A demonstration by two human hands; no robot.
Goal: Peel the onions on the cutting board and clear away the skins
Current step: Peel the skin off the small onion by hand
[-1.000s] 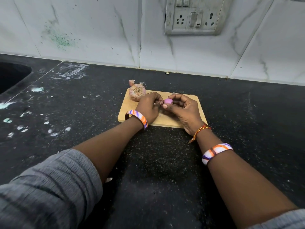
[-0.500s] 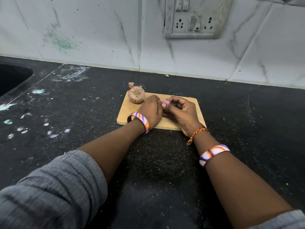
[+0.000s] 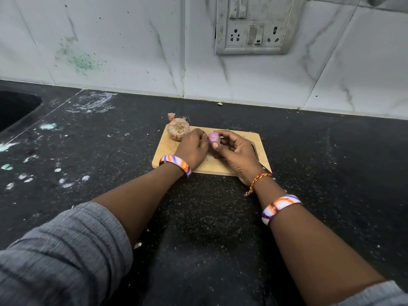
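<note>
A small wooden cutting board [image 3: 167, 149] lies on the black counter. Above its middle my right hand [image 3: 237, 154] holds a small purple onion [image 3: 213, 138] between thumb and fingers. My left hand [image 3: 194, 149] is closed right beside it, its fingertips at the onion's left side; whether they pinch skin is hidden. An unpeeled, papery pink onion [image 3: 178, 128] sits at the board's far left corner, just behind my left hand. A scrap of skin [image 3: 171, 116] lies on the counter behind that onion.
A dark knife [image 3: 255, 150] lies on the board's right side, mostly hidden under my right hand. A sink opening [image 3: 15, 109] is at the far left. The tiled wall with a socket panel [image 3: 254, 25] rises behind the counter.
The purple onion now shows more between my hands, lifted slightly and turned by my right hand. My left hand stays against it. The camera has tipped up a little.
</note>
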